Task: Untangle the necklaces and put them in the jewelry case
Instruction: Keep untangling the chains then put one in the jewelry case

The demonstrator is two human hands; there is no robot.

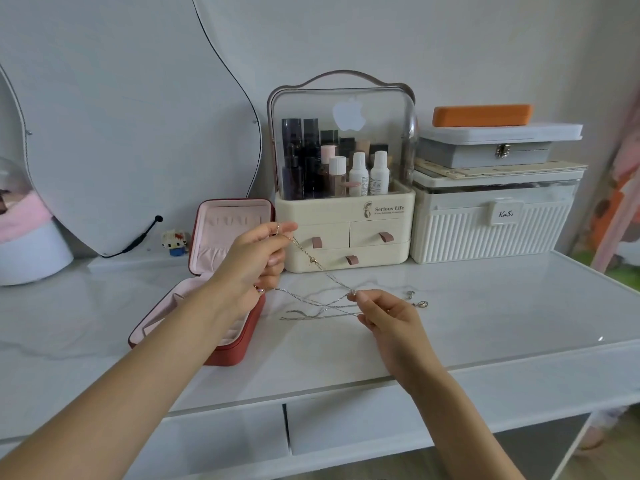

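Just right of the open jewelry case [221, 306], the left hand [256, 258] and right hand [384, 317] each pinch the necklaces [322, 303], which look light, limp and snag-prone, best held near the crossing.

Both hands [258, 258] [384, 317] pinch tangled necklaces [322, 303] nr open jewelry case [221, 244].
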